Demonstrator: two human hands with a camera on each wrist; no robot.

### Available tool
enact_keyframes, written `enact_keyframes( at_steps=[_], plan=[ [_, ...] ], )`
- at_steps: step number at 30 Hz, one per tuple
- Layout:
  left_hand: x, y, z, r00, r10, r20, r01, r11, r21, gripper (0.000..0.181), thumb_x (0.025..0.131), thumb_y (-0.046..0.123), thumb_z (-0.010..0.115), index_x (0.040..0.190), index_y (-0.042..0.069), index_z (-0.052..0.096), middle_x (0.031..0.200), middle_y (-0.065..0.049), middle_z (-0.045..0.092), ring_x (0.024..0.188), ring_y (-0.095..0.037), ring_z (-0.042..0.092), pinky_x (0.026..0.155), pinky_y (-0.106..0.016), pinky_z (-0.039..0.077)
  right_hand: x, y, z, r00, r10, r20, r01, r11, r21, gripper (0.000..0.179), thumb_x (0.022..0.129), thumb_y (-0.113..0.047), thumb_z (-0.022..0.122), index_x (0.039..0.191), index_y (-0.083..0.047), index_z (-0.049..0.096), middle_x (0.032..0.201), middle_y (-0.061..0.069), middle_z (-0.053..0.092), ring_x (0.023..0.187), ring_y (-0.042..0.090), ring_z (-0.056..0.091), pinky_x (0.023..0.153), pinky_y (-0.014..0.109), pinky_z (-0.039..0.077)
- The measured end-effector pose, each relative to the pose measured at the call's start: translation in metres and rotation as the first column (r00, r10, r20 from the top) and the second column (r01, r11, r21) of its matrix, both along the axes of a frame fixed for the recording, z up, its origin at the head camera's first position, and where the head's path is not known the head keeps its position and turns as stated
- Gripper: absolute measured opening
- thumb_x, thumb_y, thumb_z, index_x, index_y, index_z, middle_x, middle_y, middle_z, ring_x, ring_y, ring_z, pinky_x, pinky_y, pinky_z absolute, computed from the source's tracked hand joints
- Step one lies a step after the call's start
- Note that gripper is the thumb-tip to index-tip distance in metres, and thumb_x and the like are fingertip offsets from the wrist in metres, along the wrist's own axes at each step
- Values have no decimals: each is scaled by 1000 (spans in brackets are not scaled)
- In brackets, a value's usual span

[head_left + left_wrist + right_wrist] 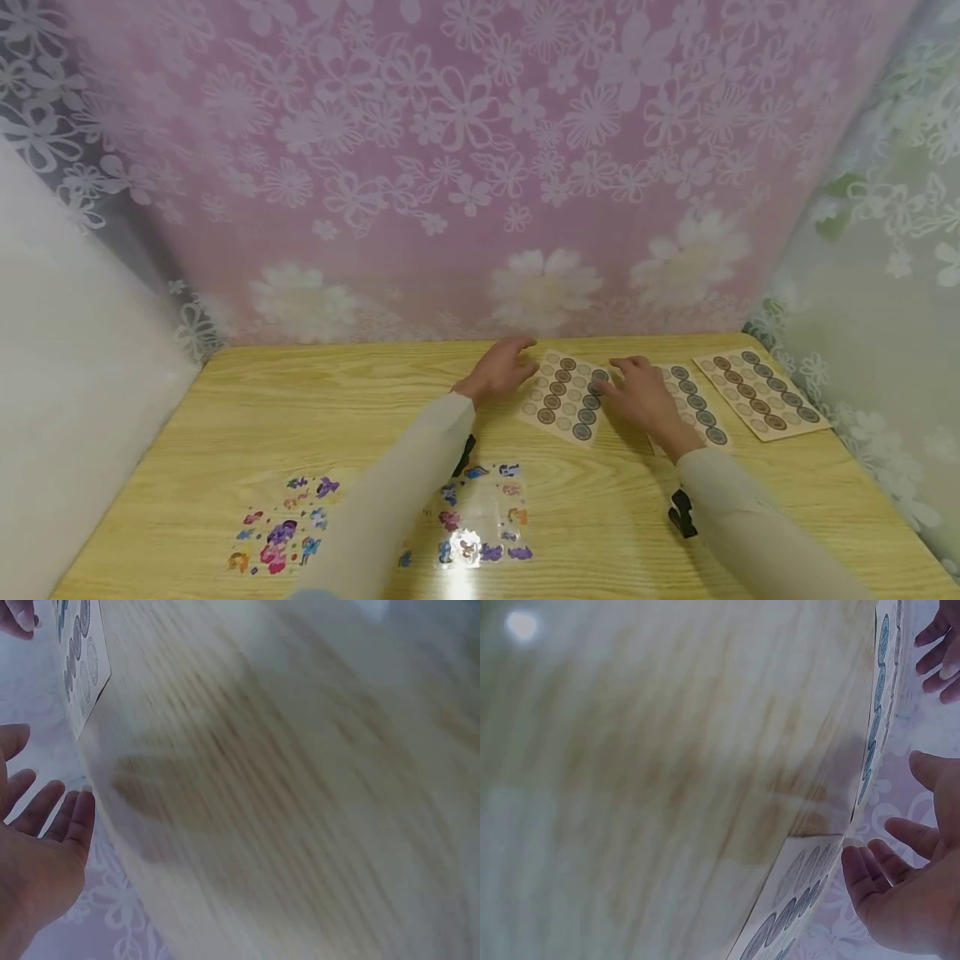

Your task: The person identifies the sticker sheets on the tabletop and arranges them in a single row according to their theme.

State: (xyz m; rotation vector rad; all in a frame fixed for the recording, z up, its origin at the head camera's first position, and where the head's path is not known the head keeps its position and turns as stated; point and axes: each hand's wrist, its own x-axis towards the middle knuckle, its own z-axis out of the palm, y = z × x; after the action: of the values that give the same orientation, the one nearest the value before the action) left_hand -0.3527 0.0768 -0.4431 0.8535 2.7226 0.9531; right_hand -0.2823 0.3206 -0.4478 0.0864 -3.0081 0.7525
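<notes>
A pale sheet of round stickers point(572, 408), in columns of cream, brown and dark grey-blue, lies on the table between both hands. My left hand point(501, 371) hovers by its left edge, fingers spread and loosely bent; the left wrist view shows the same hand point(45, 847) holding nothing. At the sheet's right edge is my right hand point(643, 396), its thumb and fingers apart and overlapping the corner in the head view. Nothing is between the fingers of that hand point(907, 889) in the right wrist view. A second round-sticker sheet point(693, 404) lies partly hidden beneath the right forearm and hand.
A third round-sticker sheet point(761, 396) lies at the table's right. Nearer the front are two clear sheets of colourful cartoon pony stickers, a left one point(281, 533) and a right one point(483, 508) partly behind the left sleeve. A pink floral curtain point(465, 167) hangs behind the wooden table point(322, 392).
</notes>
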Motion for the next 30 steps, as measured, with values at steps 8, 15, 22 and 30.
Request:
enact_keyframes(
  at_steps=[8, 15, 22, 30],
  plan=[
    [-11, 18, -8, 998, 33, 60, -40, 993, 114, 50, 99, 21, 54, 145, 8, 40, 146, -7, 41, 132, -21, 40, 105, -34, 34, -10, -6, 2, 998, -33, 59, 36, 998, -50, 65, 96, -42, 54, 140, 5, 41, 138, 31, 33, 124, 50, 32, 93, 65, 32],
    [-20, 31, -13, 997, 62, 50, -65, 996, 59, 51, 97, 22, 57, 144, 5, 42, 148, -9, 37, 136, -23, 32, 109, -35, 28, -12, -5, -2, 989, -77, 126, 92, 989, -118, 67, 94, -37, 59, 142, 5, 39, 133, 32, 31, 118, 49, 34, 90, 61, 36],
    [-23, 36, -15, 990, 133, 48, -132, 991, -32, 50, 97, 27, 57, 143, 10, 45, 145, -7, 33, 132, -23, 33, 105, -36, 32, -14, -4, -6, 991, -70, 111, 82, 991, -109, 69, 95, -33, 60, 140, 12, 35, 135, 36, 28, 121, 49, 34, 95, 59, 34],
    [-22, 44, -18, 982, 179, 56, -177, 983, -40, 49, 96, 28, 58, 142, 15, 48, 141, -7, 35, 131, -24, 31, 105, -40, 31, -13, -4, -12, 988, -96, 119, 113, 983, -147, 68, 94, -34, 61, 141, 9, 36, 136, 33, 28, 121, 47, 35, 96, 58, 35]
  ],
)
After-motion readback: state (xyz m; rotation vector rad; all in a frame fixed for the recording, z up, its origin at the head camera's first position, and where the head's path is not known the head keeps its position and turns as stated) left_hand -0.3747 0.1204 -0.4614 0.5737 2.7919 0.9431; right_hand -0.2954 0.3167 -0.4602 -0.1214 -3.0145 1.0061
